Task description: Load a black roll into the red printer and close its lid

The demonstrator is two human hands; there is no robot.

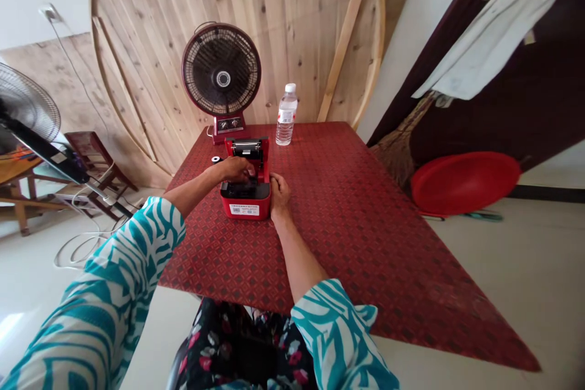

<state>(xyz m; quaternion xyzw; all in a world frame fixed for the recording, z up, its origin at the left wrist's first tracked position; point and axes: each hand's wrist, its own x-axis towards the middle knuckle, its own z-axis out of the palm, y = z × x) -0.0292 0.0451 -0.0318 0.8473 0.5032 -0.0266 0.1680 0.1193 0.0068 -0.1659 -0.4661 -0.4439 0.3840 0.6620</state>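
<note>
A red and black label printer (pixel 245 209) stands on the table with its lid (pixel 247 147) raised. A white label with printed codes is stuck on its near side. My left hand (pixel 238 167) reaches into the printer from the left, fingers curled down inside the body; what they pinch, if anything, is hidden. Against the printer's right side rests my right hand (pixel 280 196), its fingers bent around the edge and holding the machine. A small roll (pixel 216 159) with a white end lies just left of the printer, partly behind my left wrist.
Behind the printer stand a dark red table fan (pixel 222 73) and a clear water bottle (pixel 286 116). The table (pixel 347 225) has a red patterned cover. A floor fan (pixel 41 134) is at left. A red basin (pixel 466 183) and a broom (pixel 400 143) are on the right.
</note>
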